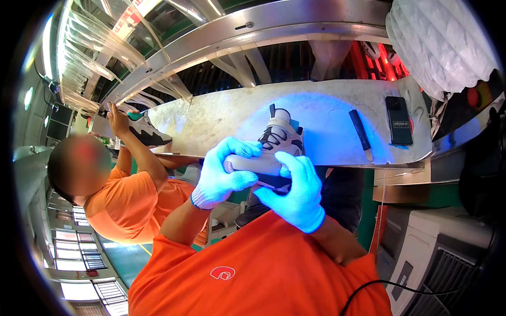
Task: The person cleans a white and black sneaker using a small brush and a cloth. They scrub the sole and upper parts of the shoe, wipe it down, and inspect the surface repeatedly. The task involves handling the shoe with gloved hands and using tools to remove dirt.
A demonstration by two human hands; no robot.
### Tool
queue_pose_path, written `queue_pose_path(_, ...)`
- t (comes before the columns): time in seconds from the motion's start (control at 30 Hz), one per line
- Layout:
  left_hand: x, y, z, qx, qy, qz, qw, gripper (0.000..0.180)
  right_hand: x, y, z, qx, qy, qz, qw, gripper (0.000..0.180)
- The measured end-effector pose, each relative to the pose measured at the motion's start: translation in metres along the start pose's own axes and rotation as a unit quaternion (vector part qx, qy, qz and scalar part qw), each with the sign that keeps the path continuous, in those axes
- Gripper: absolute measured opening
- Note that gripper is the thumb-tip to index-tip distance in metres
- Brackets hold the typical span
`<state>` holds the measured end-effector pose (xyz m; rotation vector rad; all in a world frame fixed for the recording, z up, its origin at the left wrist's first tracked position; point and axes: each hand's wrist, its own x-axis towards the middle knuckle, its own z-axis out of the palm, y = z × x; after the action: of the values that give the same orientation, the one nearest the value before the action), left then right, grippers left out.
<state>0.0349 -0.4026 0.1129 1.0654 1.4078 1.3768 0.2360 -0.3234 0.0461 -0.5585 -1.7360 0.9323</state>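
Observation:
Both of my hands wear knitted gloves that glow blue under a lamp. Between them they hold a pale sneaker (274, 142) with dark laces and black trim at the table's near edge. My left hand (224, 171) wraps round the shoe's left side, fingers over its upper and thumb low on it. My right hand (298, 187) grips the near right side, its thumb below near the sole. The shoe's laces and heel point away from me. Its underside is mostly hidden.
On the worktable (211, 121), right of the shoe, lie a dark-handled pen-like tool (361, 134) and a black phone (399, 121). A conveyor with plastic strips runs behind. A co-worker (132, 195) at left handles another shoe (147, 131). A white ribbed duct (443, 45) hangs upper right.

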Motion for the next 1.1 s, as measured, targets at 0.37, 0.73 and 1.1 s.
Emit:
queue_pose_path(0.37, 0.006, -0.001, -0.009, 0.009, -0.015, 0.006, 1.000, 0.057, 0.002, 0.010, 0.002, 0.043, -0.017, 0.003, 0.999, 0.074)
queue_pose_path(0.73, 0.008, -0.004, -0.017, 0.010, -0.018, 0.008, 1.000, 0.058, -0.001, 0.014, 0.011, 0.031, -0.022, -0.008, 0.999, 0.074)
queue_pose_path(1.1, 0.008, 0.029, -0.020, 0.204, -0.045, -0.022, 0.978, 0.056, 0.004, 0.014, 0.020, 0.024, -0.035, 0.017, 0.999, 0.079)
